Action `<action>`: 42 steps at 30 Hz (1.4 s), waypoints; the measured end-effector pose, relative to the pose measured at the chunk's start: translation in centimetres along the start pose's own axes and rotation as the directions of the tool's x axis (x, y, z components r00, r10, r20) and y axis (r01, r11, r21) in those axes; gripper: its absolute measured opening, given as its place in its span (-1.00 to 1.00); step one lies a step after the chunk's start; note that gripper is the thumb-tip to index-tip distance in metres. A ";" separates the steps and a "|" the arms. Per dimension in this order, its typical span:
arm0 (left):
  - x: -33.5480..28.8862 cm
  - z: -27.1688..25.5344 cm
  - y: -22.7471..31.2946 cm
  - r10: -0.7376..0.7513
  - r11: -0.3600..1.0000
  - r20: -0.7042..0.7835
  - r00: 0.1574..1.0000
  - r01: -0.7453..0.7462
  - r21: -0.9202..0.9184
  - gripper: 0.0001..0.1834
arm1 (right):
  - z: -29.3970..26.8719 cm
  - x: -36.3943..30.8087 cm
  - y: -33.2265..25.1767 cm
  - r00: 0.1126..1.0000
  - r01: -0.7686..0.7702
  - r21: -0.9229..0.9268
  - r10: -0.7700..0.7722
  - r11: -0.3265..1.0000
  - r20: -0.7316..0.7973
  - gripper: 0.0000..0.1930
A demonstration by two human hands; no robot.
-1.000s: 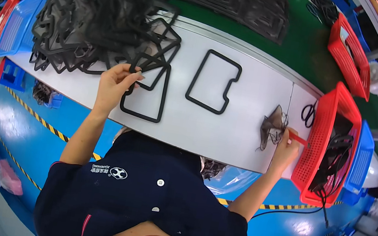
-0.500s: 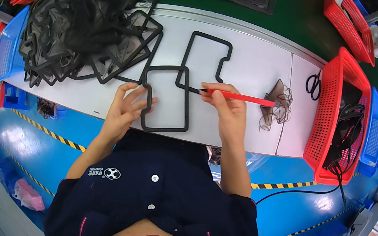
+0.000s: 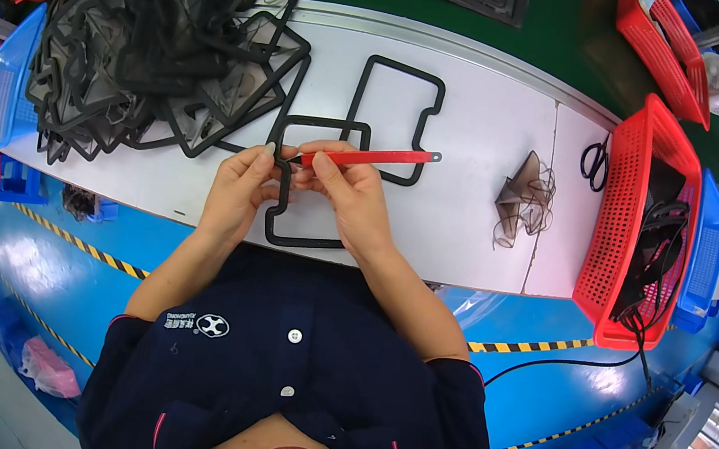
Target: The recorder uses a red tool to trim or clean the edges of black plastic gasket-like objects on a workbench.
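Observation:
A black, notched rectangular frame that looks like a rubber gasket (image 3: 308, 242) lies near the table's front edge. My left hand (image 3: 234, 188) pinches its left side, at the notch. Between the fingers of my right hand (image 3: 353, 204) is a slim red utility knife (image 3: 381, 157), its tail pointing right and slightly upward. The knife's front end meets the frame's notch close to my left fingertips; fingers partly hide the contact. Just behind, a second black frame (image 3: 407, 66) of the same shape lies flat, partly overlapped by the first.
A large heap of black frames (image 3: 169, 47) covers the table's left side. To the right lie thin brownish film scraps (image 3: 519, 195) and black-handled scissors (image 3: 595, 165). A red basket (image 3: 604, 229) with black pieces stands at the right edge, beside a blue bin (image 3: 708, 238).
My right hand has brought the knife leftward to the notch of the near frame. My left fingers, loosely spread before, have closed on the frame's side.

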State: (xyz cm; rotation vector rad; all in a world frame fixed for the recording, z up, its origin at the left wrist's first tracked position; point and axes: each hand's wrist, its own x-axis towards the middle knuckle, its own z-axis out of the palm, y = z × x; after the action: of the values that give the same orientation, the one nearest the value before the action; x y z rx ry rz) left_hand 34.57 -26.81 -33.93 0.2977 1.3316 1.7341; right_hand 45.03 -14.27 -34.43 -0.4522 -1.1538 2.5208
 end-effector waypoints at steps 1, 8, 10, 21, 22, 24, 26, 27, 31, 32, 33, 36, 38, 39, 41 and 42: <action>0.0 0.1 0.1 0.004 1.000 0.002 1.000 -0.004 0.005 -0.67 | 0.1 0.0 0.0 1.000 0.004 0.003 -0.004 1.000 0.003 -0.77; -0.1 0.4 0.2 0.021 0.999 -0.010 1.000 -0.021 0.024 -0.66 | 0.4 0.1 0.0 1.000 0.020 -0.060 -0.020 0.998 -0.007 -0.78; -0.1 0.3 0.1 0.009 1.000 -0.010 1.000 -0.009 0.025 -0.66 | 0.3 0.1 0.2 1.000 0.024 -0.078 -0.024 0.997 -0.004 -0.78; 0.5 0.2 0.0 -0.042 0.994 0.042 0.998 0.046 -0.099 -0.80 | 0.1 0.0 0.0 0.992 -0.120 0.181 0.124 0.976 -0.008 -0.76; 0.5 0.2 -0.1 -0.038 0.993 0.046 0.998 0.042 -0.107 -0.80 | 0.1 0.0 0.0 0.990 -0.139 0.200 0.143 0.970 -0.005 -0.76; 0.4 0.2 0.0 -0.042 0.994 0.059 0.997 0.047 -0.098 -0.79 | -0.2 0.1 0.2 0.986 -0.165 0.248 0.163 0.955 0.029 -0.76; 0.4 0.3 0.1 -0.044 0.995 0.073 0.996 0.050 -0.091 -0.79 | -0.4 0.2 0.2 0.983 -0.185 0.279 0.176 0.942 0.058 -0.76; 0.5 0.3 0.2 -0.043 0.995 0.081 0.996 0.050 -0.089 -0.79 | -0.4 0.1 0.2 0.981 -0.192 0.287 0.179 0.938 0.069 -0.75; 0.6 0.0 -0.1 -0.028 0.996 0.122 0.992 0.038 -0.076 -0.80 | -0.6 0.1 0.1 0.968 -0.244 0.330 0.209 0.912 0.137 -0.74; 0.7 0.1 -0.1 -0.030 0.997 0.118 0.993 0.038 -0.069 -0.80 | -0.7 0.1 0.1 0.966 -0.251 0.340 0.212 0.906 0.147 -0.74; 0.7 0.3 0.1 -0.031 0.997 0.115 0.993 0.038 -0.062 -0.80 | -0.7 0.2 0.1 0.964 -0.257 0.350 0.215 0.901 0.157 -0.74; 0.8 0.2 0.1 -0.031 0.998 0.126 0.992 0.038 -0.056 -0.79 | -0.7 0.1 0.2 0.960 -0.266 0.359 0.212 0.895 0.183 -0.74; 1.2 -0.4 0.2 -0.017 0.998 0.158 0.987 0.025 -0.050 -0.79 | -0.6 -0.1 -0.7 0.955 -0.267 0.328 0.203 0.906 0.217 -0.74; 1.4 -0.8 -0.2 -0.006 1.000 0.135 0.991 0.007 -0.010 -0.77 | -0.3 -0.6 -1.6 0.957 -0.274 0.291 0.232 0.917 0.172 -0.75; 1.4 -1.1 0.4 -0.011 1.000 0.088 0.996 0.010 0.013 -0.76 | -0.9 -1.9 -3.3 0.926 -0.325 0.295 0.240 0.899 0.290 -0.73; 1.5 -1.3 0.7 -0.013 1.000 0.065 0.998 0.012 0.025 -0.75 | -1.8 -2.7 -4.2 0.906 -0.351 0.294 0.243 0.889 0.347 -0.71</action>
State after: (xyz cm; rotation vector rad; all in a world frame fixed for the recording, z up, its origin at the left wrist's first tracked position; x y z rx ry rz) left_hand 32.55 -26.50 -34.32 0.3561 1.3064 1.6846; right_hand 48.91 -11.62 -31.88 -0.1608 -0.7352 3.0734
